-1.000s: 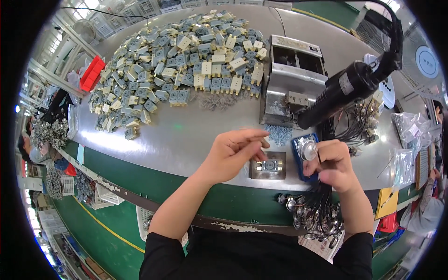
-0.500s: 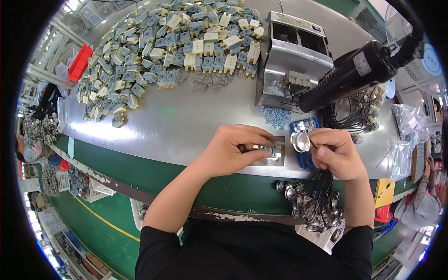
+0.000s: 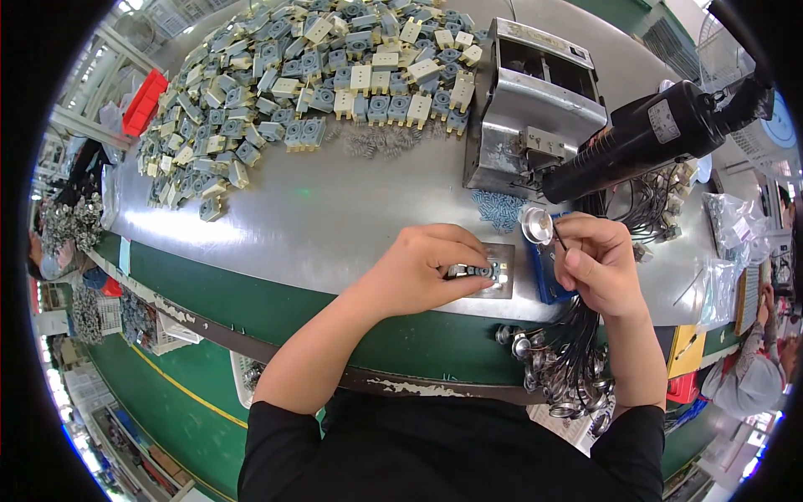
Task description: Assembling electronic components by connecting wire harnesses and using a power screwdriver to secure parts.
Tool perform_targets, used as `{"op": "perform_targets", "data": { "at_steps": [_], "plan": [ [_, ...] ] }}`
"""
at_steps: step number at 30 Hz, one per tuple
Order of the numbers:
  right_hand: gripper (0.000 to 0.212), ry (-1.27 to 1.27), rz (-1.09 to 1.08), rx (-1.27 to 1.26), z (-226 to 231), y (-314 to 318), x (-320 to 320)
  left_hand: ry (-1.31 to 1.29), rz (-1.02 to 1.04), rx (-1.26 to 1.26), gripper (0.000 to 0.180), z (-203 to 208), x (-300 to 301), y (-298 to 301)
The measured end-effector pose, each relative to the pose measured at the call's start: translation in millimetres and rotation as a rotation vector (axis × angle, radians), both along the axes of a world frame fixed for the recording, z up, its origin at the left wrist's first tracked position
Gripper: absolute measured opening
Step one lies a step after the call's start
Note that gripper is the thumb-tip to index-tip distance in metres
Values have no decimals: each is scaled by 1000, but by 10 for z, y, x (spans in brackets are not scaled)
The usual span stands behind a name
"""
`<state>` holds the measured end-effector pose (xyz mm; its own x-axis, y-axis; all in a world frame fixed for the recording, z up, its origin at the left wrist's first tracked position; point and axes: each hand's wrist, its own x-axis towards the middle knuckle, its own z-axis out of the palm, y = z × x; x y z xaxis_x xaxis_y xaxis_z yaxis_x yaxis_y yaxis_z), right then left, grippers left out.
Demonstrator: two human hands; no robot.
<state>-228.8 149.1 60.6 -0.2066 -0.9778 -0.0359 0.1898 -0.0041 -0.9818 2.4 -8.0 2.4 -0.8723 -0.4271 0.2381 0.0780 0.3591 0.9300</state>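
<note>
My left hand (image 3: 431,269) is closed around a small grey block with metal contacts (image 3: 475,271), pinched between thumb and fingers. It holds the block over a flat metal plate (image 3: 502,291) set at the table's front edge; the fingers hide part of the block. To its right, my right hand (image 3: 604,263) pinches a round silver metal cup with a black wire (image 3: 536,226). The cup's hollow side faces up, above a blue tray (image 3: 549,283) of small metal parts. Below that hand, a bundle of similar cups on black wires (image 3: 569,368) hangs over the edge.
A big heap of grey and cream blocks (image 3: 335,75) covers the back left, with loose springs (image 3: 385,140) before it. A metal machine (image 3: 535,109) and a black cylindrical tool (image 3: 644,138) stand behind my right hand, beside blue screws (image 3: 498,209). Another person (image 3: 744,381) is at the far right.
My right hand has lifted the metal cup away from the tray and tilted its hollow side more into view. The left hand stays over the plate, with the grey block slightly turned.
</note>
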Motion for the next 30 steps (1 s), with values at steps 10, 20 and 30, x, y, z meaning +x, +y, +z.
{"op": "perform_targets", "data": {
  "at_steps": [10, 20, 30],
  "plan": [
    [31, 65, 33, 126, 107, -16, 120, -50, 33, -15, 47, 128, 31, -14],
    [22, 361, 94, 163, 183, -51, 269, 202, 60, -125, 42, 225, -27, -6],
    [13, 775, -14, 77, 163, -60, 388, 97, 123, -347, 36, 86, -15, 74]
  ]
}}
